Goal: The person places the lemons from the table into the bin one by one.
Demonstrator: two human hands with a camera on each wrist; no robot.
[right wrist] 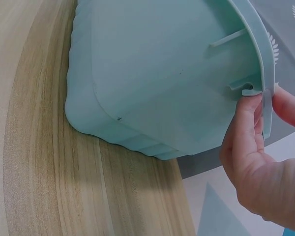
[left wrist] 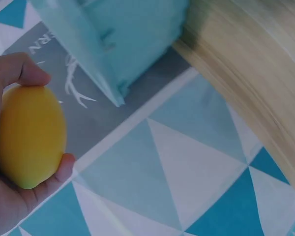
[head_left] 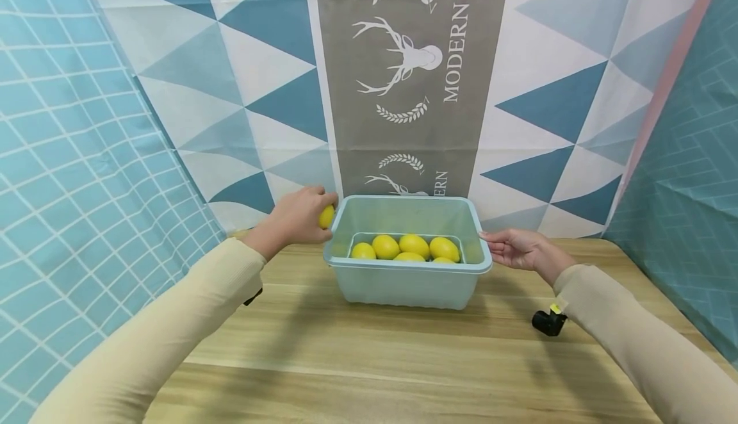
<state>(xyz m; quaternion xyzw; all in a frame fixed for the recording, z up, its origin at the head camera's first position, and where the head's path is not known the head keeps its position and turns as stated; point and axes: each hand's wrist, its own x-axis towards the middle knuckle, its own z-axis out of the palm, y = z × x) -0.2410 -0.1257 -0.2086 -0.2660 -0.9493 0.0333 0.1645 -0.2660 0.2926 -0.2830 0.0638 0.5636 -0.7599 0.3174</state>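
A yellow lemon [left wrist: 32, 135] sits in the grip of my left hand [head_left: 302, 214], fingers and thumb curled around it. That hand is beside the left rim of a pale blue-green plastic basin [head_left: 403, 286]. Several more lemons [head_left: 414, 245] lie on the basin's bottom, the front ones partly hidden by its near wall. On the other side, my right hand [head_left: 515, 248] pinches the basin's right rim [right wrist: 266, 73], thumb on the inner side and fingers curled under the lip. The basin stands upright on the wooden table.
The wooden table [head_left: 323, 360] runs up to a patterned cloth [head_left: 277, 91] hanging behind the basin. Tiled-print cloths hang at the left [head_left: 63, 155] and right [head_left: 686, 219]. Black wrist-worn camera pieces [head_left: 548, 323] show beneath the sleeves.
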